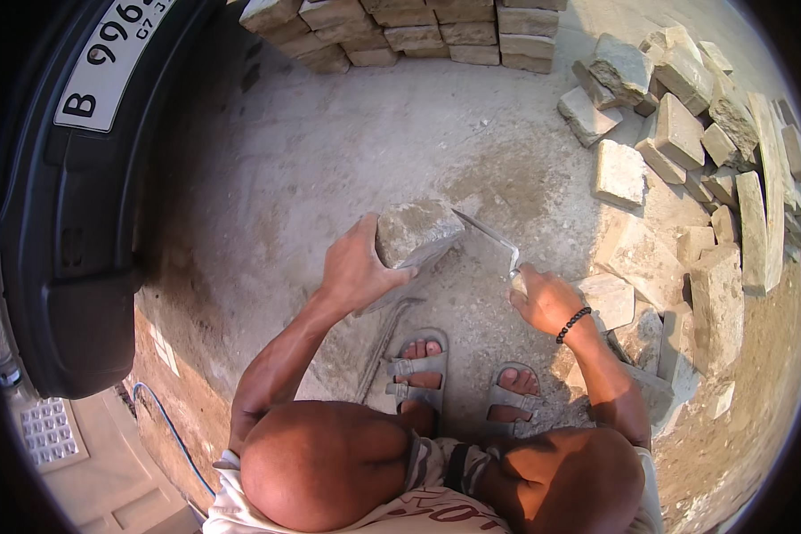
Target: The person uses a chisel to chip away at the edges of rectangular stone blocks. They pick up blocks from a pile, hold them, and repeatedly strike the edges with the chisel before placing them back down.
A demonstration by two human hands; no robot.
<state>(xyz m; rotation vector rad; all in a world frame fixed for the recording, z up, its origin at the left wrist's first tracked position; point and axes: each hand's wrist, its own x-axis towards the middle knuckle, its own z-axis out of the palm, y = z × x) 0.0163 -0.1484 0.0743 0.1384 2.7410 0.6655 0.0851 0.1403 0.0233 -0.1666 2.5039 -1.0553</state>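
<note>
My left hand (354, 265) grips a rough paving block (416, 224) by its left side, tilted above the ground in front of my feet. Grey crust covers the block's upper face. In my right hand (547, 303) is a pointed trowel (489, 232), held by its handle with the fingers closed round it. The trowel's tip is at the block's right edge; whether it touches cannot be made out. A black bead bracelet circles my right wrist. Below the block, a thin metal bar (384, 343) with a bent end lies beside my left sandal (418, 378).
Stacked paving blocks (414, 37) stand at the far side. To the right lies a loose heap of blocks and broken pieces (681, 129). A vehicle's dark bumper (84, 311) juts in on the left. Near it, a blue hose or cable (171, 425) runs along the ground.
</note>
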